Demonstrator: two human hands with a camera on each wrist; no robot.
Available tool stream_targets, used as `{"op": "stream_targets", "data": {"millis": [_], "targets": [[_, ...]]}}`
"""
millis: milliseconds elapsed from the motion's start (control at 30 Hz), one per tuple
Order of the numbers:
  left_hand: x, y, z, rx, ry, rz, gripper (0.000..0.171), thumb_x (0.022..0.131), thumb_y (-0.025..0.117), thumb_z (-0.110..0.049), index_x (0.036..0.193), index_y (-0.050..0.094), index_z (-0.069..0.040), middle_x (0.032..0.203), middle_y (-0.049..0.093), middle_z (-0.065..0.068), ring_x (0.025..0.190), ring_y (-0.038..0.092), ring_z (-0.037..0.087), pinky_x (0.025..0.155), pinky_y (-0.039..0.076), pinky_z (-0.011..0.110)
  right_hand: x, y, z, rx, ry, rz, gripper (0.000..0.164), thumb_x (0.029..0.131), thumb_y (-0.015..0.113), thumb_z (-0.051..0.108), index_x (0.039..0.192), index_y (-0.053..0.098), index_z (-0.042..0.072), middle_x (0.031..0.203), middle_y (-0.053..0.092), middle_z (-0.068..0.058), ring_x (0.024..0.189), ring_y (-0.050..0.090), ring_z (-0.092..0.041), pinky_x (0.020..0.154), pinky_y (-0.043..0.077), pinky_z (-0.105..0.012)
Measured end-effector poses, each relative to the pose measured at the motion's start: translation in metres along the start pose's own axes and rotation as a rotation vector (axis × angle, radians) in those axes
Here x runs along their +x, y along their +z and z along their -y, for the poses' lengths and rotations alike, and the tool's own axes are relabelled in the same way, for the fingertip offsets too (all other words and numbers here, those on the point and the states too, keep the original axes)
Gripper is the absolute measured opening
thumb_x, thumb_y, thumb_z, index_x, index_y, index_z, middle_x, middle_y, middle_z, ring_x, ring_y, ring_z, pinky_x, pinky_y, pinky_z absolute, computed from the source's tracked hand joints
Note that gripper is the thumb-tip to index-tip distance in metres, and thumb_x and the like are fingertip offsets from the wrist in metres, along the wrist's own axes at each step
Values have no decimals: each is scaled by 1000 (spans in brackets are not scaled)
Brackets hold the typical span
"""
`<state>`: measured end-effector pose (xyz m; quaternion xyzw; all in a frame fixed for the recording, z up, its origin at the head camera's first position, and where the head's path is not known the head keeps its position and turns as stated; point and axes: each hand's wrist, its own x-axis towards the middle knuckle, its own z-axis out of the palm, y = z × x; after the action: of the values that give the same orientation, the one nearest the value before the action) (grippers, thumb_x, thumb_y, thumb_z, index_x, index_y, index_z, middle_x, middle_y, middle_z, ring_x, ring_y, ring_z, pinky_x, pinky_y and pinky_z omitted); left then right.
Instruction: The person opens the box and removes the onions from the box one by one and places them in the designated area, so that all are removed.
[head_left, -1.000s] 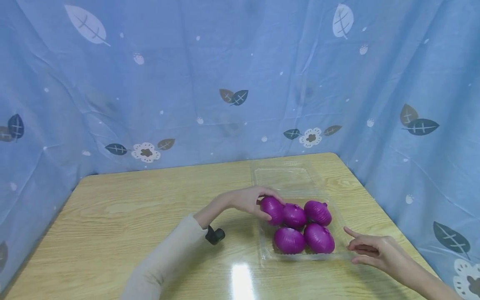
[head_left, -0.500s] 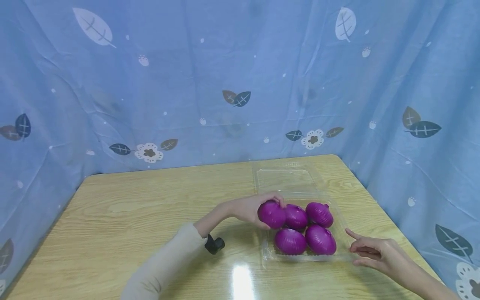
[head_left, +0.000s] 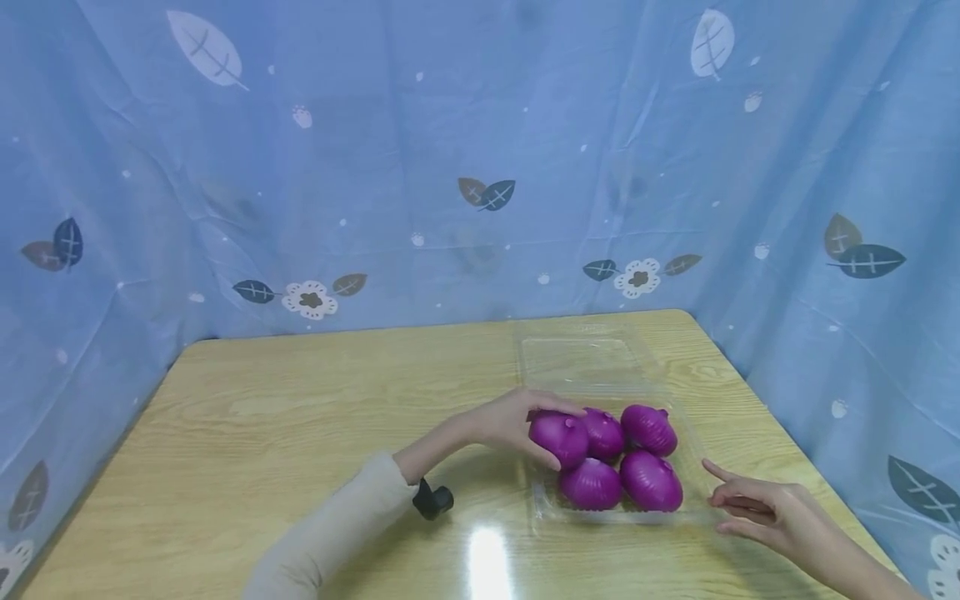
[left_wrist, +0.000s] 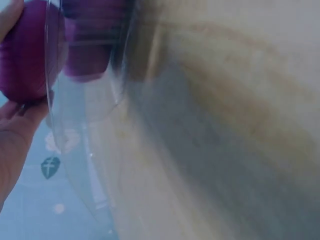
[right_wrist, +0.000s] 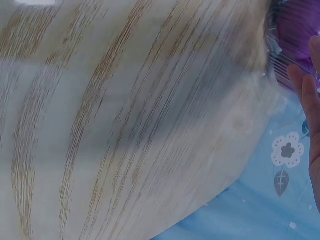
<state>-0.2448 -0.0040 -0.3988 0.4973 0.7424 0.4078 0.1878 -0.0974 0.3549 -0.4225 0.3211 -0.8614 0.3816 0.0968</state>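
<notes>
My left hand (head_left: 510, 421) grips a purple onion (head_left: 561, 437) at the left side of a clear plastic container (head_left: 615, 518), thumb and fingers on either side of it. The stem tip of this onion faces up and toward me, and it overlaps the front left onion (head_left: 591, 485). Beside it in the container sit more onions, among them one at the back right (head_left: 649, 429) and one at the front right (head_left: 652, 481). My right hand (head_left: 772, 510) is at the container's right rim, fingertips right at the wall; the right wrist view shows its fingers (right_wrist: 296, 80) fairly straight.
The container's clear lid (head_left: 577, 358) lies folded back behind it on the wooden table (head_left: 322, 400). A blue patterned curtain (head_left: 420, 150) surrounds the table's back and sides. A black wrist camera (head_left: 433, 500) hangs under my left wrist.
The onion in my left hand has turned so its stem tip shows, and has shifted slightly right and toward me. My right hand stays at the rim. The head view has swung slightly left.
</notes>
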Motion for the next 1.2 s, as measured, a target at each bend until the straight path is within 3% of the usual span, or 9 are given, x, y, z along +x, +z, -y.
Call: {"op": "stream_targets", "data": {"millis": [200,333,433,633,733,967,1200], "targets": [[-11,2,-7,-92,9,-84,66,69,86,-15,130,61,-15,142,50,3,129,43,10,98,44,22,-3,1,-2,-57,2,-23,39,65,80,-9,93,67,14,133,46,22,96,61,8,68,51,-9],[-23,-5,-13,-138,41,-89,60,70,85,-11,126,63,-11,140,52,0,130,43,9,100,43,24,-5,0,-2,-92,-4,-24,39,63,81,-7,93,67,14,133,46,24,94,61,10,67,50,-7],[-33,-14,-13,-189,56,-50,58,70,84,-5,124,63,-7,138,54,7,130,44,10,100,44,26,-6,-3,-3,-90,11,-1,41,65,81,-6,101,69,10,131,48,26,91,62,10,66,49,-6],[-50,-27,-1,-298,65,101,57,70,81,4,123,60,2,139,51,13,134,41,14,101,45,33,-8,-7,-4,-102,9,8,36,64,82,-4,94,70,12,133,45,29,87,61,9,61,47,-4],[-56,-29,6,-283,48,102,57,72,81,0,125,60,0,142,48,12,134,39,14,102,44,32,-8,-8,-5,-69,9,19,34,64,81,-5,92,70,12,133,44,29,91,60,11,62,48,-4],[-52,-42,21,-226,-58,-67,56,72,83,-7,123,62,-10,142,48,9,128,47,16,98,46,31,-5,-11,-7,20,14,54,36,66,79,-9,93,68,11,133,45,28,98,57,12,65,50,-6],[-44,-68,44,-75,-177,-309,49,71,85,-11,115,63,-12,133,53,4,123,51,29,94,50,32,2,-8,-8,25,1,44,38,65,79,-11,93,68,11,136,45,27,100,57,12,66,50,-6]]}}
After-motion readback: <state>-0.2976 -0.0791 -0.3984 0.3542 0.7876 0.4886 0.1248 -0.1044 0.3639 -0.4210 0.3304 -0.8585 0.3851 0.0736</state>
